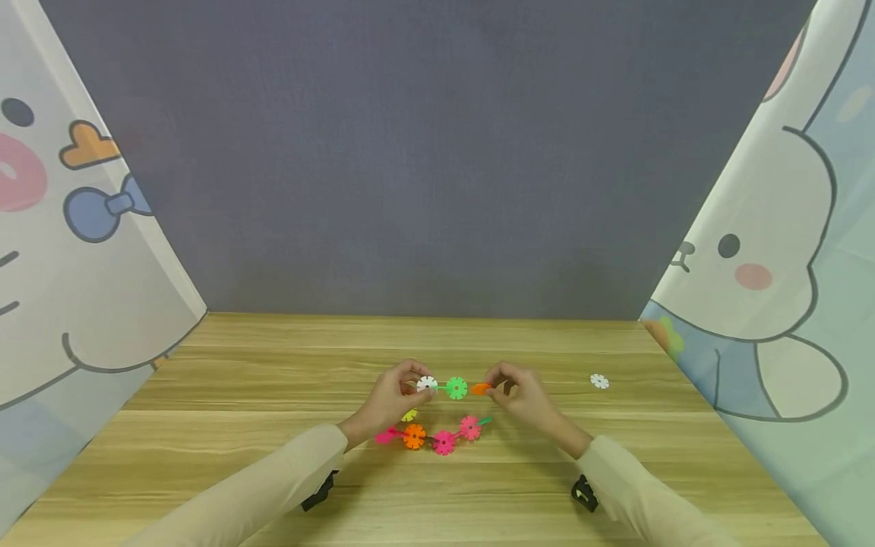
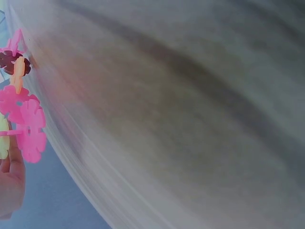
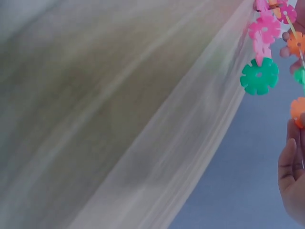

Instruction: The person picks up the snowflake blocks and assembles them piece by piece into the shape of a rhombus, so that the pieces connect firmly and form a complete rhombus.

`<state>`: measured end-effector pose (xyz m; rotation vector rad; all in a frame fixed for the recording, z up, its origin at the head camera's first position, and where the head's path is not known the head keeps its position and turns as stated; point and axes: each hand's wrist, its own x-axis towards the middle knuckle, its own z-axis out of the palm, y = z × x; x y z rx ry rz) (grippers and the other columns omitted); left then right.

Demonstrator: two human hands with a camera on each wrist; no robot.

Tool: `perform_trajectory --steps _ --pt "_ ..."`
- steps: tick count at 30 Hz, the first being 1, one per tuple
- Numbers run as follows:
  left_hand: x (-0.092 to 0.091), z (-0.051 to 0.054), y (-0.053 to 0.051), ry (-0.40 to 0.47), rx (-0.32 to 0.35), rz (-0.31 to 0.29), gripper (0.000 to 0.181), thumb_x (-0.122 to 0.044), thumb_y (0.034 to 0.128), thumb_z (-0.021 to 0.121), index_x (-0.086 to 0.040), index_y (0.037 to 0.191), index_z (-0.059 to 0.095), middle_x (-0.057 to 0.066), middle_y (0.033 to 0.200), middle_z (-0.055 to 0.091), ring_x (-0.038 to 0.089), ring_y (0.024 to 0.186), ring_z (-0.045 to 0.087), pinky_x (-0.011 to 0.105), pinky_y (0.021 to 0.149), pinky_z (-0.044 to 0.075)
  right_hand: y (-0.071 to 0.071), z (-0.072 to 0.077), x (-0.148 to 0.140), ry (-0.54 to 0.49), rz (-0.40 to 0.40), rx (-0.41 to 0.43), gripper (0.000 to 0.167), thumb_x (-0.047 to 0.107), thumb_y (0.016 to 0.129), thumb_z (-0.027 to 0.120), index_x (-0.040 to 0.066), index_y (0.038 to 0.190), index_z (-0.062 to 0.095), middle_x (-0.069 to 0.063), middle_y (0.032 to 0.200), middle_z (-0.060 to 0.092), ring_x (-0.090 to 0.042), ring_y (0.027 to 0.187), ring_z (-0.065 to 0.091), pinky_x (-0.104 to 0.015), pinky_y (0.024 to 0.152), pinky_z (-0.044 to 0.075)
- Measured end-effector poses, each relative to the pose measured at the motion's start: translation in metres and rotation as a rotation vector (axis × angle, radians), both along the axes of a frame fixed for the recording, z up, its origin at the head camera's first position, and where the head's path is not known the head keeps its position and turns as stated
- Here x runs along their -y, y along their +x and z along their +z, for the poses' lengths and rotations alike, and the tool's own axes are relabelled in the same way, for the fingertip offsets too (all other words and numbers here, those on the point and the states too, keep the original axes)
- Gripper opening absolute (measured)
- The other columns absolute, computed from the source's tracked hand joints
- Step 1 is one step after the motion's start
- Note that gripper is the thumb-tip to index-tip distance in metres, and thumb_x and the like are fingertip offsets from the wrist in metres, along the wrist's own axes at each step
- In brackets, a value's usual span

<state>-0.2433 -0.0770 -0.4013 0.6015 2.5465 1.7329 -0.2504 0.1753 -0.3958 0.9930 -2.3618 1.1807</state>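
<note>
A chain of notched plastic discs hangs in a curve below the hands in the head view: a yellow disc, an orange disc, pink discs and a dark green one at its right end. My left hand pinches a white disc, to whose right is a bright green disc. My right hand pinches an orange disc just right of the green one; whether these two touch I cannot tell. In the right wrist view, the right hand holds that orange disc from below.
A loose white disc lies on the wooden table to the right of the hands. A dark grey panel stands behind the table, with printed cartoon cloths on both sides. Black pieces show beneath the forearms.
</note>
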Motion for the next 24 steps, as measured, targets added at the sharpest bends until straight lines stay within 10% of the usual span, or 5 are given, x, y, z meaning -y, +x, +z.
perform_trajectory --steps 24 --pt "-0.0001 -0.0003 -0.0007 -0.005 0.004 0.001 0.024 -0.015 0.0834 0.066 -0.01 0.104 0.056 0.007 0.103 0.063 0.016 0.083 0.059 0.023 0.07 0.051 -0.0019 -0.0081 0.01 -0.02 -0.061 -0.163 0.022 -0.01 0.068 0.071 0.006 0.081 0.061 -0.004 0.077 0.066 -0.007 0.066 0.056 -0.021 0.053 0.049"
